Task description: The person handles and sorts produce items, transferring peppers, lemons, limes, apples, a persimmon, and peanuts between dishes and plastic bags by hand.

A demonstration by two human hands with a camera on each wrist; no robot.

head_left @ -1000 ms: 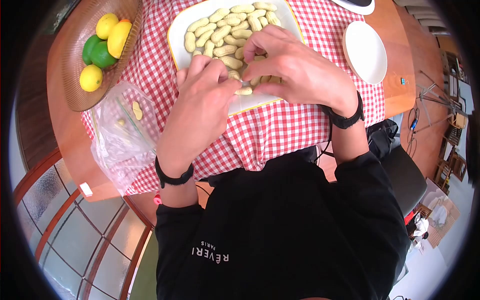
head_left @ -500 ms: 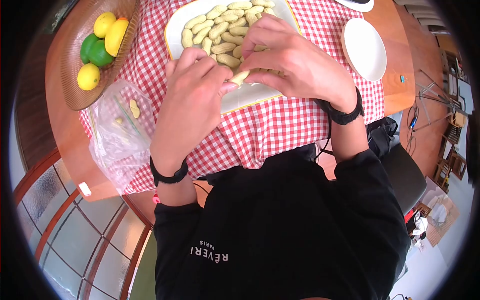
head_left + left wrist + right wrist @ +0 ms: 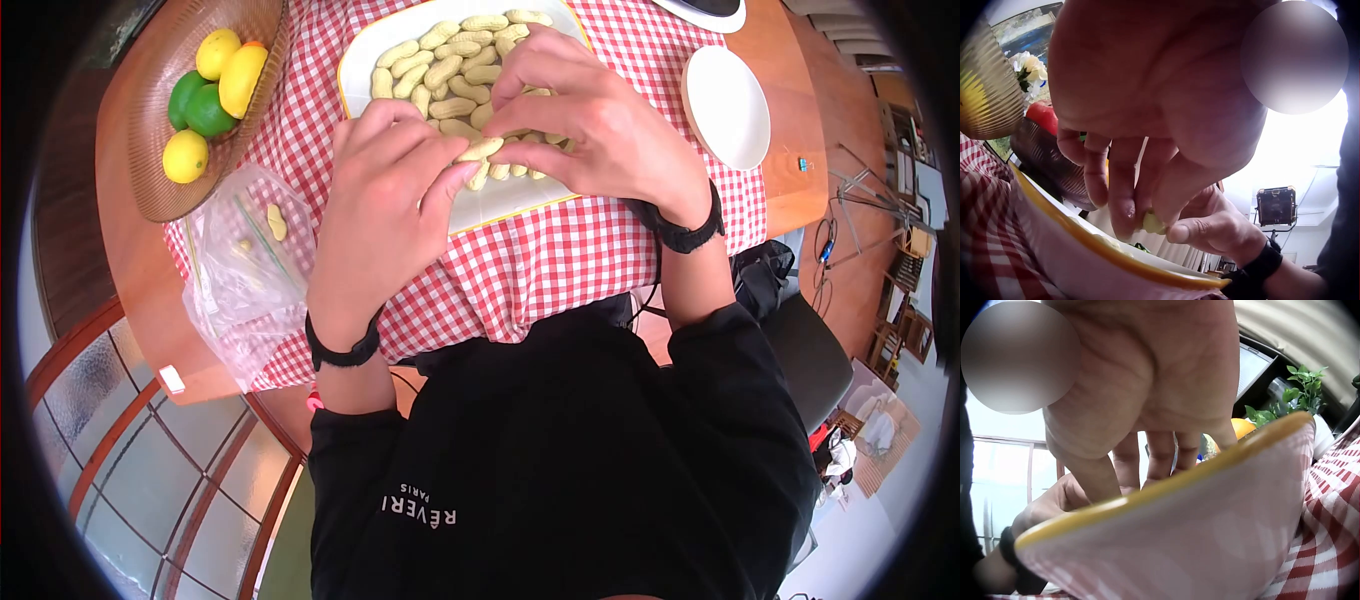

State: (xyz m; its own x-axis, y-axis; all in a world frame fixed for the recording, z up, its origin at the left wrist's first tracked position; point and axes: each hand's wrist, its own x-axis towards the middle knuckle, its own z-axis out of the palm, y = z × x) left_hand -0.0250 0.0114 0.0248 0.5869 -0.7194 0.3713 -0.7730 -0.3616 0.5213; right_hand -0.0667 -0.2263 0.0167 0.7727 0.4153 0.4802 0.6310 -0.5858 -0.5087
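In the head view, a pale yellow peanut point(image 3: 482, 149) is held between both hands over the near part of a white dish point(image 3: 480, 212) with a yellow rim. The left hand point(image 3: 385, 205) pinches its left end with thumb and forefinger; the left wrist view shows the peanut point(image 3: 1153, 223) between those tips, the right thumb point(image 3: 1186, 231) beside it. The right hand point(image 3: 610, 130) has thumb and forefinger around the other end. Several peanuts point(image 3: 440, 70) lie below and beyond the hands. In the right wrist view, the dish rim point(image 3: 1147, 495) hides the right hand's point(image 3: 1160, 381) fingertips.
A clear plastic bag point(image 3: 235, 300) with a few pieces in it lies left of the dish, near a ribbed brown bowl point(image 3: 150, 150) of lemons and limes. An oval white plate point(image 3: 727, 108) stands at the right, on the checked cloth point(image 3: 560, 260).
The hands have shifted up and away from the dish's near edge, the peanut between their fingertips. Since half a second ago the peanut has tilted to lie more level.
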